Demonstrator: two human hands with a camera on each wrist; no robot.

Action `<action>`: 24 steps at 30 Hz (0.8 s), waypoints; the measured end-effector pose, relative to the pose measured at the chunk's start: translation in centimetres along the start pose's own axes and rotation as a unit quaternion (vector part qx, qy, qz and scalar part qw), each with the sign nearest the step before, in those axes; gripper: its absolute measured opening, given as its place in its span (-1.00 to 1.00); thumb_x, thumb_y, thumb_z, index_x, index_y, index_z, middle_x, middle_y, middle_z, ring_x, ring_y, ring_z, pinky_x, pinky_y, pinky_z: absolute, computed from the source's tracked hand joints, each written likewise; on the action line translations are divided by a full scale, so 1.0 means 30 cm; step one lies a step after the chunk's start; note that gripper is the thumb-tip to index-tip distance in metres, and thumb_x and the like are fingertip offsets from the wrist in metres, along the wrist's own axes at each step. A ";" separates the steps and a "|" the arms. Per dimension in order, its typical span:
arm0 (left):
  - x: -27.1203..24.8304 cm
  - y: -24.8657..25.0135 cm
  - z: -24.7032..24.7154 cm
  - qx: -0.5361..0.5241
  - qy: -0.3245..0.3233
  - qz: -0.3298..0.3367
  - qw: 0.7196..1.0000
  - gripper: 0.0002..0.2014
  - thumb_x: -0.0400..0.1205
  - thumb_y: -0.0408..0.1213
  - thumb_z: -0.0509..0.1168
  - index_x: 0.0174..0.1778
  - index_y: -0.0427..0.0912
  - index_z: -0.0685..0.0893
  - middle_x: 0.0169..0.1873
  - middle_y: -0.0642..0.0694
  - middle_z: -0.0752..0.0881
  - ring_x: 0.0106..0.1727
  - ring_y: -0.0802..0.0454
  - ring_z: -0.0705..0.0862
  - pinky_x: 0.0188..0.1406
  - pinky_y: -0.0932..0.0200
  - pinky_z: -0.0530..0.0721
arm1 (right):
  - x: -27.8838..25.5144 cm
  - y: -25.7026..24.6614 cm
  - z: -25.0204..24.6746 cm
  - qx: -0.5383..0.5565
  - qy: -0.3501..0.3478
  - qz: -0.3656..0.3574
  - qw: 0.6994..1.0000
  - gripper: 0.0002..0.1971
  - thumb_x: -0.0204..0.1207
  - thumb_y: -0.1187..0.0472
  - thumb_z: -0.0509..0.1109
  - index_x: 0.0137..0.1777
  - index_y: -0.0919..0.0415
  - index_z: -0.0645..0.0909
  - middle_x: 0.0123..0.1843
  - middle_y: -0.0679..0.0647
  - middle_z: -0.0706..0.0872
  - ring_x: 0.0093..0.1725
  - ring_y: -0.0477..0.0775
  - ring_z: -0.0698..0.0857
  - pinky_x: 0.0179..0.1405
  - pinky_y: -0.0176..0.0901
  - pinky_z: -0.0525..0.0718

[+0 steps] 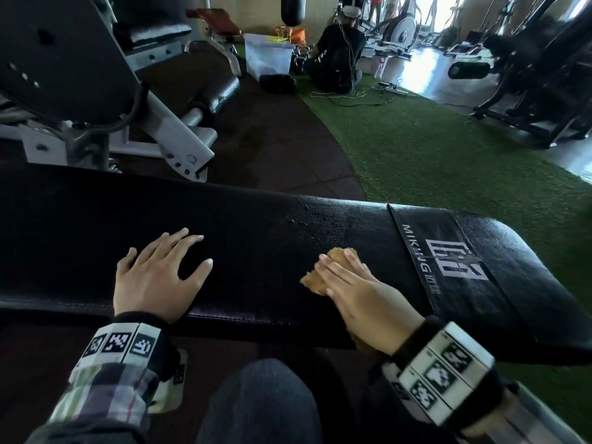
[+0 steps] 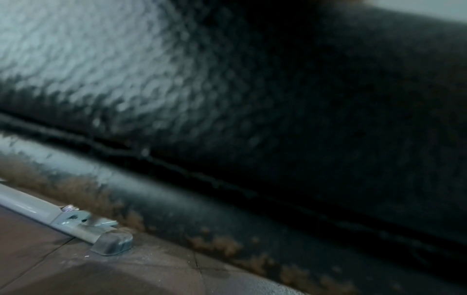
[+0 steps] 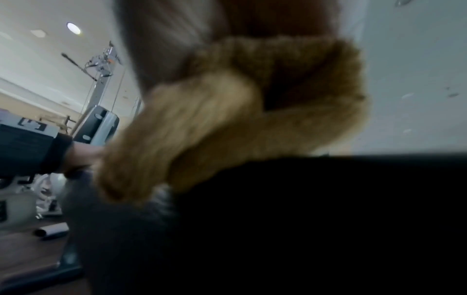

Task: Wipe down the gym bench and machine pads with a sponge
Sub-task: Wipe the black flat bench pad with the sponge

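Black vinyl desk [image 1: 256, 238] ran across the head view, logo strip [image 1: 445, 261] near its right end. Tan sponge [image 1: 323, 270] lay on the desk top, toward the near edge and just left of the logo strip. Right hand [image 1: 362, 293] lay flat on the sponge, fingers [image 1: 333, 267] straight and pressing it down, not curled round it. Sponge edges stuck out past the fingertips and on the thumb side. Water droplets [image 1: 307, 216] sat on the desk beyond the sponge, toward the far edge. Left hand [image 1: 153, 277] rested palm-down on the desk well left of the sponge, fingers spread and relaxed, holding nothing. Right wrist view was blurry: sponge [image 3: 227, 119] bunched above the dark desk edge [image 3: 328, 199]. Left wrist view showed grained vinyl [image 2: 227, 99], its seam and a grey frame bar [image 2: 50, 211] over brown floor. Green turf [image 1: 432, 149] lay beyond the far edge, another person [image 1: 336, 56] sitting on it.
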State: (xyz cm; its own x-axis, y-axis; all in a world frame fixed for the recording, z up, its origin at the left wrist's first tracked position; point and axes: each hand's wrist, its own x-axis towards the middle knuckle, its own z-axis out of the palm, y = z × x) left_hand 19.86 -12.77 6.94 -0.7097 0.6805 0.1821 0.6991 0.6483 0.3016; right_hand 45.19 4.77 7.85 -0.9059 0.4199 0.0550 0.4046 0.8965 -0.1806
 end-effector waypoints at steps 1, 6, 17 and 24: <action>0.000 0.000 0.001 0.000 0.000 0.000 1.000 -0.38 0.52 0.35 -0.11 0.51 0.34 0.37 0.58 0.32 0.30 0.65 0.24 0.13 0.65 -0.06 -0.05 | 0.024 -0.027 0.006 0.011 -0.008 0.000 1.000 -0.27 0.53 -0.19 -0.41 0.61 0.03 0.20 0.64 -0.10 0.17 0.65 0.17 -0.06 0.59 0.20 0.16; -0.002 -0.006 0.004 0.005 -0.002 0.002 1.000 -0.47 0.60 0.31 -0.01 0.51 0.34 0.37 0.58 0.31 0.30 0.65 0.24 0.14 0.66 -0.08 -0.02 | 0.009 -0.124 0.012 0.039 -0.034 -0.082 0.995 -0.38 0.56 -0.04 -0.24 0.63 0.03 0.12 0.67 -0.16 0.03 0.64 0.05 -0.23 0.58 -0.01 -0.09; 0.001 0.000 -0.004 -0.002 -0.005 -0.004 1.000 -0.37 0.51 0.37 -0.13 0.51 0.35 0.37 0.58 0.34 0.30 0.65 0.26 0.13 0.65 -0.05 -0.05 | 0.062 0.132 -0.076 -0.056 -0.148 0.039 0.987 -0.39 0.62 -0.05 -0.29 0.65 0.13 -0.08 0.68 -0.04 -0.08 0.66 -0.02 -0.19 0.63 0.06 -0.24; 0.001 0.003 -0.003 -0.003 -0.002 -0.005 1.000 -0.31 0.45 0.39 -0.19 0.50 0.36 0.37 0.58 0.34 0.30 0.65 0.26 0.12 0.65 -0.05 -0.04 | 0.335 -0.006 -0.107 -0.121 -0.232 0.086 0.961 -0.38 0.70 0.20 0.05 0.64 0.32 -0.17 0.68 0.20 -0.21 0.66 0.17 -0.09 0.56 0.18 -0.24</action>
State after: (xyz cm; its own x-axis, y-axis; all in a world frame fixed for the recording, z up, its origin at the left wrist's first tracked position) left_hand 19.90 -12.72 7.05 -0.7167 0.6751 0.1746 0.6909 0.6536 0.3088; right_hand 36.42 9.28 11.59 -0.7580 0.5080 -0.4091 0.5204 0.8492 0.0901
